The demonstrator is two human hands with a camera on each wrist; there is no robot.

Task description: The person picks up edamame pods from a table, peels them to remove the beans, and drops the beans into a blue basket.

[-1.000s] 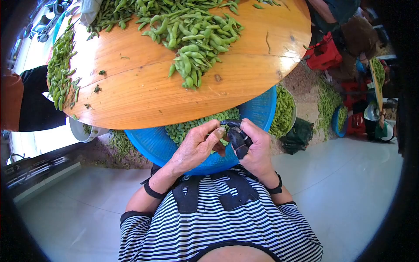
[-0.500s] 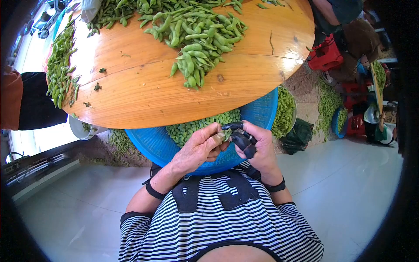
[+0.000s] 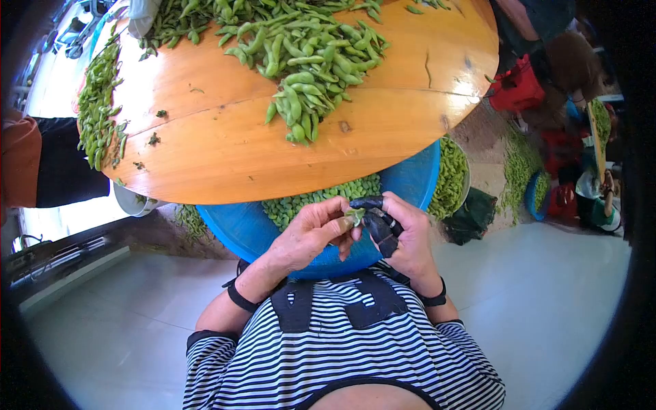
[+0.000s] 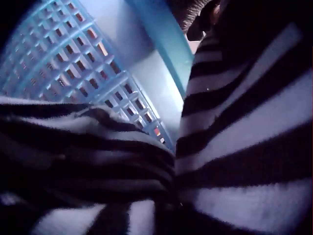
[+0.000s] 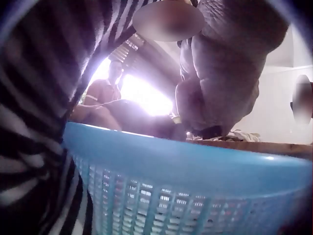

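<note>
My left hand [image 3: 307, 236] pinches a green edamame pod [image 3: 354, 216] between thumb and index finger. Meeting it from the other side, my right hand [image 3: 408, 236] holds the same pod's end, its thumb and index finger wrapped in black. Both hands are over a blue plastic basket [image 3: 229, 232], where a layer of shelled green beans [image 3: 290, 207] lies. In the right wrist view the palm side of that hand [image 5: 222, 63] shows above the basket's rim [image 5: 195, 156]. Striped shirt cloth [image 4: 234, 147] and basket mesh fill the left wrist view; the left hand is hidden there.
A round wooden table [image 3: 225, 150] overhangs the basket, with a large heap of pods [image 3: 301, 89] on it and another strip of pods [image 3: 99, 102] at its left edge. A white tub of pods [image 3: 451, 178] stands right of the basket. Other people sit around.
The pod shows more plainly between the fingertips than a second ago. The right hand's black-wrapped fingers have turned slightly downward, and the head view has shifted a little.
</note>
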